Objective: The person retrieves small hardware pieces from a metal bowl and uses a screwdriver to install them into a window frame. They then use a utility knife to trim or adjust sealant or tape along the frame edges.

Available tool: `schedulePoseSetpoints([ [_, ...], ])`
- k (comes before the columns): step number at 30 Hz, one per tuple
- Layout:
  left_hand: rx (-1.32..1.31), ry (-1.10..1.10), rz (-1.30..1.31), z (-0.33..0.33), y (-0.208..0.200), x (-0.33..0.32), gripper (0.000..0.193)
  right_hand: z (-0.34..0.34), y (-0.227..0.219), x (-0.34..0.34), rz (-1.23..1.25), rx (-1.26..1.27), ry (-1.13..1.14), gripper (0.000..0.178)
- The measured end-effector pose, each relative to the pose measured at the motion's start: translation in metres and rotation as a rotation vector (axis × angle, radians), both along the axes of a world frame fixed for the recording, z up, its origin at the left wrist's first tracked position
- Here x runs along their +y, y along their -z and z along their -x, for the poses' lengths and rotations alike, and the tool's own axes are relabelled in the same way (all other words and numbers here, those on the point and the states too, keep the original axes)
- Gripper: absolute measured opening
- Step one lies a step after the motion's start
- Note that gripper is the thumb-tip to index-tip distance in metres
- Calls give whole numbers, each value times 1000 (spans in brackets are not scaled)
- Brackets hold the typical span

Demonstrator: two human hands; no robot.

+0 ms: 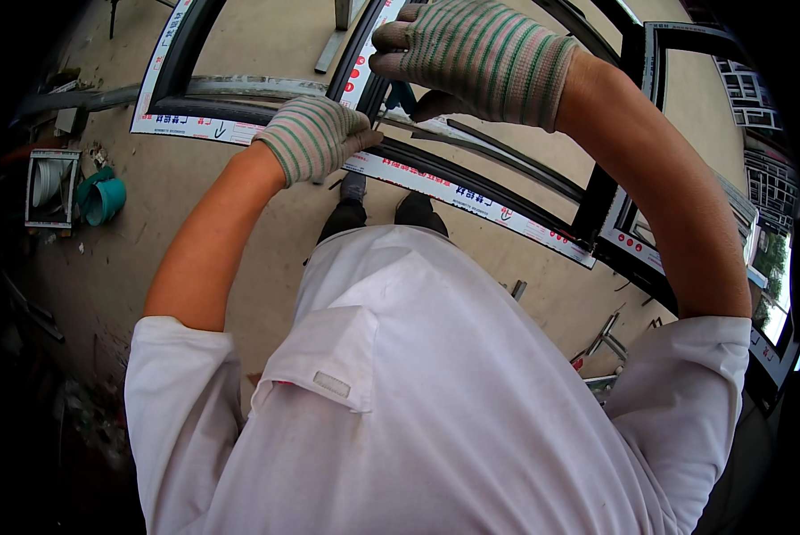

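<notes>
A dark window frame [471,189] with white printed protective film spans the area before me. My left hand [311,138], in a green-striped knitted glove, rests where the upright bar [355,76] meets the near rail. Its thumb and fingers are pinched together there; what lies between them is too small to make out. Over the upper part of that bar reaches my right hand [480,62], gloved alike. Its fingers are bent across the bar's edge, with the thumb lower and apart from them. No held thing shows in it.
Another filmed frame section [654,254] adjoins on the right. On the floor at left stand a teal bucket [104,198] and a box-like frame [52,187] with white coiled material. Metal offcuts [607,339] lie at lower right. My shoe [353,185] is just below the near rail.
</notes>
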State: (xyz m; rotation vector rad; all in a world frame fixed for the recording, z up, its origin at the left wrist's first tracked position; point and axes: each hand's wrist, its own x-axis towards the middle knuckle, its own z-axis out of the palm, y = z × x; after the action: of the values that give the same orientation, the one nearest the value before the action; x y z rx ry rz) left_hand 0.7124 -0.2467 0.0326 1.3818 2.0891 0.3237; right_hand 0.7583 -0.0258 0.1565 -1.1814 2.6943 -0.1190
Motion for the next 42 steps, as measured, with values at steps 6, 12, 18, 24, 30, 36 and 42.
schedulePoseSetpoints([
  [6, -18, -19, 27, -1, -4, 0, 41, -7, 34, -13, 20, -14, 431, 51],
  [12, -12, 24, 121, 1, -7, 4, 49, -7, 40, -30, 143, -477, 1114, 52],
  [18, 14, 20, 33, 0, -5, 1, 43, -14, 15, -5, 126, 118, 216, 25],
  [24, -16, -1, 22, 0, -3, 0, 42, -4, 5, -4, -113, -46, 11, 30],
  [30, 3, 9, 41, 1, -7, 1, 44, -9, 19, -35, -72, -297, 729, 44],
  [36, 6, 2, 19, 1, -1, 1, 44, -15, 15, -42, -17, -352, 978, 57],
  [42, 4, 5, 25, 0, -5, 0, 42, -8, -28, -20, -165, 7, 131, 37],
])
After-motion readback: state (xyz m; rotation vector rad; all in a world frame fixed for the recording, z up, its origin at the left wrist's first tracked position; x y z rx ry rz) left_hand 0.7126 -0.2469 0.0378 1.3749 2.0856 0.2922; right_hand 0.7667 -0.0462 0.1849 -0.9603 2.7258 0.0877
